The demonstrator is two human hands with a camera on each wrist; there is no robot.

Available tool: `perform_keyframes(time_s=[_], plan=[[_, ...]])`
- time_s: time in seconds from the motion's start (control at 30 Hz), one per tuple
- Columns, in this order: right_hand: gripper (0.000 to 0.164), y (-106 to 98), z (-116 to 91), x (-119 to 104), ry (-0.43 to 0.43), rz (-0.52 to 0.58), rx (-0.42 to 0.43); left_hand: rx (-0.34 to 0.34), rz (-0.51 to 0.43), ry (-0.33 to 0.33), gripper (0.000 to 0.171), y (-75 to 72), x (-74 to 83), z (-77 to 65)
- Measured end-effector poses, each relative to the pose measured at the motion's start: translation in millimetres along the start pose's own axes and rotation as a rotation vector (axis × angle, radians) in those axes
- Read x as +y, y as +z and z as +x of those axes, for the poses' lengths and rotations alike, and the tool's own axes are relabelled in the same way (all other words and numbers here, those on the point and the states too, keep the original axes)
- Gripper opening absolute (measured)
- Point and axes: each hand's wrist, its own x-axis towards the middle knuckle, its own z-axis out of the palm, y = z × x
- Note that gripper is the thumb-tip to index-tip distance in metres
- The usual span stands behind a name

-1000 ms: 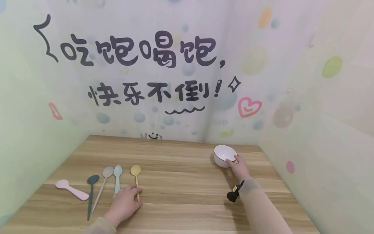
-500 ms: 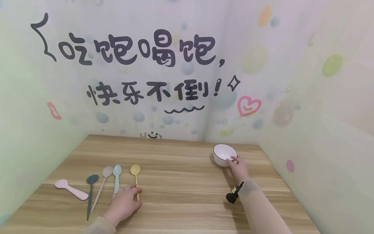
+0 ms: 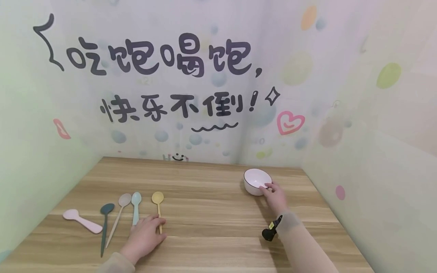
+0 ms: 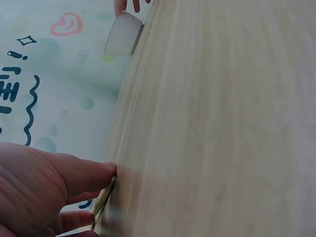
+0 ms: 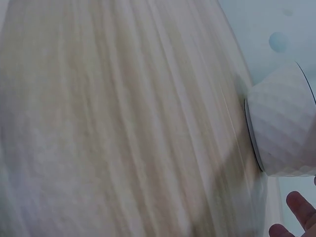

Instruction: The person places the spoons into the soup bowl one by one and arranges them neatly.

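A white bowl (image 3: 257, 183) with a thin dark rim stands upright at the back right of the table; in the right wrist view its side (image 5: 284, 123) shows a faceted pattern. My right hand (image 3: 275, 198) grips the bowl's near right rim, some fingers reaching over the inside. At the front left, a yellow spoon (image 3: 158, 198) lies bowl-end away from me. My left hand (image 3: 145, 235) pinches its handle between thumb and fingers, low on the tabletop. Under that hand's fingers the end of a light blue spoon (image 3: 136, 201) is hidden.
Left of my left hand lie a beige spoon (image 3: 124, 201), a dark teal spoon (image 3: 107, 209) and a pink spoon (image 3: 82, 220). The wooden table (image 3: 205, 212) meets a printed wall (image 3: 205, 148) behind and walls on both sides. A black wrist device (image 3: 269, 233) hangs below my right wrist.
My right hand has shifted the bowl slightly to the left during the last half second. The left hand and the spoons stay where they were.
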Motion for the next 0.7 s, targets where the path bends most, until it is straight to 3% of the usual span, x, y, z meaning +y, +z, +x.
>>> perform_keyframes(time_s=[0.7], plan=[[0.044,13,-16,-6,-0.043,0.004,-0.083,-0.035,-0.001,0.016,0.037,-7.5,0.2,-1.1]])
